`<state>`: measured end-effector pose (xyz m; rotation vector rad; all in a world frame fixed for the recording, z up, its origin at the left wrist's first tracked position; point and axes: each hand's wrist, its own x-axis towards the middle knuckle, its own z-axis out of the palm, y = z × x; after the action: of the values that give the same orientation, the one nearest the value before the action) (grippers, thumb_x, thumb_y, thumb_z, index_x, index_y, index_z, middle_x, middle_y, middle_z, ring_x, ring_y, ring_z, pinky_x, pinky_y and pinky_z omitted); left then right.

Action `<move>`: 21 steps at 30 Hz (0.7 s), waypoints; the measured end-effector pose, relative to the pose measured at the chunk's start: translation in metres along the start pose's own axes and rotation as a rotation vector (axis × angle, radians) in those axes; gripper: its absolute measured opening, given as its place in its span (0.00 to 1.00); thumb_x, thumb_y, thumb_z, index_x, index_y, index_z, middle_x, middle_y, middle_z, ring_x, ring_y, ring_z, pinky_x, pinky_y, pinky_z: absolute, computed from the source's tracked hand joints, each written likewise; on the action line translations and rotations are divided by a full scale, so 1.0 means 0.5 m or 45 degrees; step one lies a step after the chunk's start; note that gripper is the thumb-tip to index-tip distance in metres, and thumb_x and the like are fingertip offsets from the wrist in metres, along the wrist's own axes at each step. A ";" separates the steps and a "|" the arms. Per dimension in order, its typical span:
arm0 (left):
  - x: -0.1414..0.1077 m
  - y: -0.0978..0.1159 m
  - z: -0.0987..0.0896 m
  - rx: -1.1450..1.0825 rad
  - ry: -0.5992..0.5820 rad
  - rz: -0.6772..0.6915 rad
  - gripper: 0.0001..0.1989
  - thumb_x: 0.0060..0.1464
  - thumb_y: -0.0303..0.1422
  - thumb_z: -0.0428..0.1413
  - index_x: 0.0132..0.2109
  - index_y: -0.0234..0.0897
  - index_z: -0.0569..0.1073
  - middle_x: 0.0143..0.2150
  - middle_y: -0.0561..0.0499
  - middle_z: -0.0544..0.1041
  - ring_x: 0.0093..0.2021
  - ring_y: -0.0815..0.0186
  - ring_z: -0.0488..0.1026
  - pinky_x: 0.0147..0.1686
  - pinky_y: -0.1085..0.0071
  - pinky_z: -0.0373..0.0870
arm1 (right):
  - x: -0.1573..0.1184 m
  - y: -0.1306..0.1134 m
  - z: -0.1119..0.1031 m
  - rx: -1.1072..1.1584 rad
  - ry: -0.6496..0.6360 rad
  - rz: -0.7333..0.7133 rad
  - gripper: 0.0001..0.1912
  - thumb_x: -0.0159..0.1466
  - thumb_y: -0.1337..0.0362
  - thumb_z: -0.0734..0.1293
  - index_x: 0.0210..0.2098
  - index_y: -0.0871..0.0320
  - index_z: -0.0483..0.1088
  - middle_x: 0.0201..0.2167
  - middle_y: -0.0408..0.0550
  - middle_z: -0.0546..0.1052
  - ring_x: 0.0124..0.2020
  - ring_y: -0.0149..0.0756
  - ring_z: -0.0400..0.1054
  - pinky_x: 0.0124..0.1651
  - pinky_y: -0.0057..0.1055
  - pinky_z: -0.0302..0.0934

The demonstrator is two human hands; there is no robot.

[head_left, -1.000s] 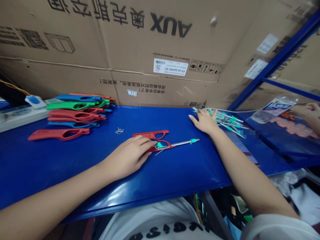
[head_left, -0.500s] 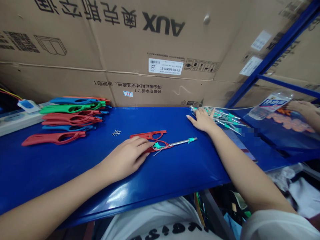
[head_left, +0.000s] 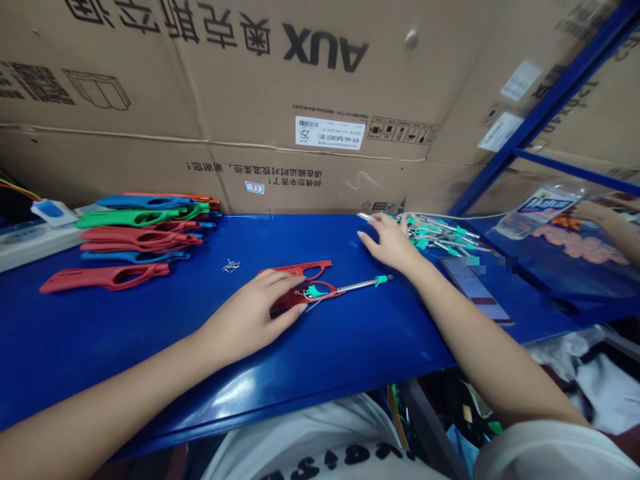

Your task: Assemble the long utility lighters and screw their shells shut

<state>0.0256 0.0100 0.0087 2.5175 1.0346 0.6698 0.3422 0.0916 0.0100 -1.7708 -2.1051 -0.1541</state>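
Note:
My left hand lies over a red lighter casing half, thumb and fingers apart around its handle. In that casing sit a green trigger piece and thin wires, and a metal tube with a green clip sticks out to the right. Just behind, a second red casing half is partly covered by my fingers. My right hand is at the left edge of a pile of metal tubes with green parts. A silvery tube end pokes out from its fingers; the rest is hidden.
Stacked red, green and blue lighter casings lie at the left, beside a power strip. Small screws sit mid-table. A phone and plastic bottle are at right, near another person's arm. Cardboard stands behind.
My right hand has moved left off the tube pile, with a silvery tube end now showing at its fingers. My left thumb and fingers have spread apart over the red casing.

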 end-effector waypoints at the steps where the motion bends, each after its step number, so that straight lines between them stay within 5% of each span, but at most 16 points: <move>1: 0.002 0.002 0.003 -0.085 0.060 -0.053 0.22 0.64 0.42 0.54 0.61 0.40 0.72 0.59 0.43 0.75 0.58 0.54 0.72 0.58 0.52 0.69 | -0.008 -0.026 -0.002 0.162 0.042 -0.057 0.20 0.70 0.55 0.60 0.55 0.58 0.72 0.60 0.60 0.70 0.64 0.51 0.61 0.70 0.65 0.35; 5: 0.015 0.009 0.013 -0.523 0.255 -0.311 0.24 0.63 0.46 0.54 0.61 0.39 0.73 0.58 0.43 0.78 0.56 0.54 0.75 0.58 0.51 0.71 | -0.066 -0.151 -0.012 0.870 0.076 -0.423 0.16 0.69 0.59 0.63 0.54 0.54 0.72 0.60 0.54 0.72 0.63 0.42 0.65 0.67 0.51 0.55; 9: 0.022 0.019 0.013 -0.866 0.338 -0.456 0.22 0.62 0.47 0.55 0.55 0.39 0.78 0.54 0.45 0.80 0.56 0.52 0.75 0.58 0.53 0.71 | -0.128 -0.242 -0.032 1.275 -0.080 -0.585 0.18 0.68 0.65 0.64 0.57 0.52 0.70 0.61 0.53 0.71 0.64 0.39 0.64 0.67 0.45 0.58; 16: 0.021 0.033 0.007 -1.285 0.425 -0.565 0.21 0.58 0.48 0.59 0.50 0.37 0.80 0.52 0.45 0.81 0.52 0.55 0.78 0.58 0.56 0.73 | -0.125 -0.258 -0.045 1.422 -0.200 -0.464 0.17 0.67 0.69 0.64 0.53 0.49 0.74 0.60 0.49 0.73 0.64 0.38 0.66 0.68 0.47 0.58; 21: 0.022 0.023 0.011 -1.267 0.410 -0.631 0.23 0.57 0.50 0.60 0.49 0.37 0.81 0.54 0.44 0.80 0.53 0.55 0.78 0.58 0.56 0.73 | -0.126 -0.258 -0.027 1.421 -0.208 -0.487 0.19 0.67 0.69 0.64 0.55 0.49 0.74 0.62 0.48 0.72 0.66 0.40 0.63 0.69 0.49 0.57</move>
<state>0.0418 0.0095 0.0126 1.2767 1.0070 1.0936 0.2288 0.0035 0.0206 -0.7272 -1.9476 0.9077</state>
